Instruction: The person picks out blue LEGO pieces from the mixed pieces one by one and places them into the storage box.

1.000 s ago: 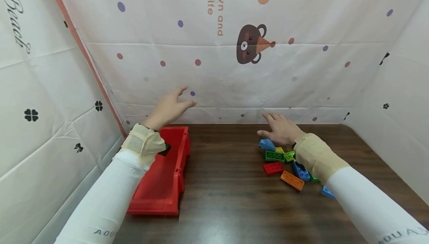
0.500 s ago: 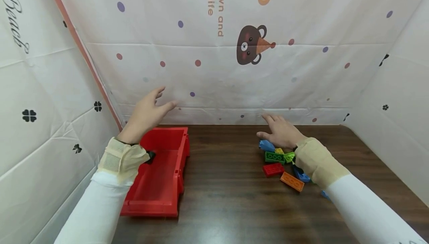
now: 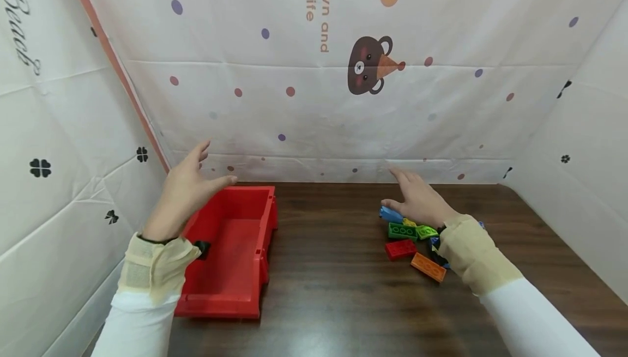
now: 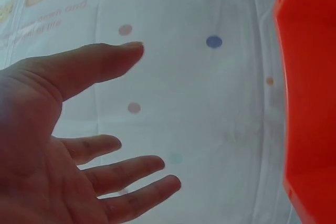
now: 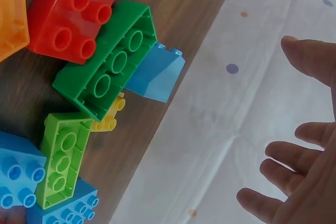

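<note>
My left hand (image 3: 183, 193) is raised over the left rim of a red plastic bin (image 3: 261, 270), thumb and fingers spread, nothing held. In the left wrist view its fingers are parted, with the bin wall at the right edge. My right hand (image 3: 421, 200) hovers above a loose pile of toy building blocks, its fingers extended and holding nothing. The pile has a red block (image 3: 400, 249), an orange block (image 3: 428, 267), a dark green block (image 5: 107, 61), a lime green block (image 5: 65, 158), a blue sloped block (image 5: 156, 72) and a small yellow block (image 5: 111, 115). My right wrist hides some blocks.
A dark wooden table (image 3: 324, 291) carries the bin at left and the blocks at right. Printed white cloth walls (image 3: 319, 112) enclose the back and both sides. More blue blocks (image 5: 18, 171) lie at the pile's near side.
My left hand has moved left and down, from past the bin's far end to over its left rim. My right hand has shifted slightly right, staying above the blocks.
</note>
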### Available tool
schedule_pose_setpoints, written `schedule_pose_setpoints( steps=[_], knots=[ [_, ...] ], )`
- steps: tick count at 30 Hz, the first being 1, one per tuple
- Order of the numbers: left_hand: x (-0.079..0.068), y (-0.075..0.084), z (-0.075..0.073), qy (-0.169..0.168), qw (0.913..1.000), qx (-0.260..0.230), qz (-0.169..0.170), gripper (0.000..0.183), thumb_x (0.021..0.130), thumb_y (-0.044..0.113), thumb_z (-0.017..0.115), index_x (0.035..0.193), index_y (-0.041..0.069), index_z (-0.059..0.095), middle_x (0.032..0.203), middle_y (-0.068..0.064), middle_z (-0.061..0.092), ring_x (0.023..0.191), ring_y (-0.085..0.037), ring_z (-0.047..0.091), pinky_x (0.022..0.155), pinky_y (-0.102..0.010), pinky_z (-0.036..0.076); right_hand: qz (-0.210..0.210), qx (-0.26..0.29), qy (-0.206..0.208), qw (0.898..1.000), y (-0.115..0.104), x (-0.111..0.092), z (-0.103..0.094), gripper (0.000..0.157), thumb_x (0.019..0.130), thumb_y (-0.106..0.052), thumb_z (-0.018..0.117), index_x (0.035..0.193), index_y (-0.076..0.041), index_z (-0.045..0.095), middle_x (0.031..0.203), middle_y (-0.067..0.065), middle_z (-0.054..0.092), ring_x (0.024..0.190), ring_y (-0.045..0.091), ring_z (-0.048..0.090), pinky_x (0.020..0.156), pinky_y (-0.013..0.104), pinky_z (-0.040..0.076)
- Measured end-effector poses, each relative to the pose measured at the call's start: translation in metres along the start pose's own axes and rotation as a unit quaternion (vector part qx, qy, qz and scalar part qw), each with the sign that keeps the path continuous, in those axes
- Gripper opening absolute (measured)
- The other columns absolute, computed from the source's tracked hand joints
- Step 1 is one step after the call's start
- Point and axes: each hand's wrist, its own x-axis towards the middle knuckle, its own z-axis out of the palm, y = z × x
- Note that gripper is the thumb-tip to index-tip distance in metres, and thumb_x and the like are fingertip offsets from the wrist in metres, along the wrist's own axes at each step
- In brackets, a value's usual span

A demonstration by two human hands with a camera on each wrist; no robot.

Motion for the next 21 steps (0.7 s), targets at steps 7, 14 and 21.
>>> schedule_pose_setpoints(
  steps=[7,14,21],
  knots=[
    [-0.011,-0.02,-0.001,0.021,0.9991,-0.031,-0.018,0.104,0.096,0.031,0.078,0.171,0.008,0.01,0.165,-0.034,0.03,0.14,-0.059,0.042,0.105,-0.075,0.041,0.028,0.028,0.0,0.999,0.003,-0.004,-0.003,0.099,0.101,-0.037,0.072,0.168,0.004,0.011,0.166,0.035,0.025,0.15,0.056,0.026,0.119,0.071,0.024],
    [-0.015,-0.036,0.005,-0.005,0.9969,0.001,-0.079,0.106,0.093,0.029,0.08,0.168,0.0,0.012,0.162,-0.038,0.03,0.14,-0.061,0.038,0.102,-0.075,0.044,0.046,0.036,0.003,0.998,0.004,-0.007,-0.008,0.096,0.102,-0.034,0.072,0.168,0.004,0.013,0.166,0.035,0.024,0.15,0.057,0.025,0.117,0.073,0.025],
    [-0.013,-0.045,0.009,-0.055,0.9916,0.07,-0.094,0.097,0.09,0.033,0.081,0.161,-0.008,0.028,0.15,-0.04,0.043,0.128,-0.059,0.051,0.093,-0.071,0.053,0.052,0.031,-0.015,0.998,0.007,-0.011,-0.005,0.092,0.101,-0.033,0.073,0.166,0.006,0.019,0.164,0.037,0.025,0.149,0.057,0.024,0.116,0.074,0.026]
  ],
)
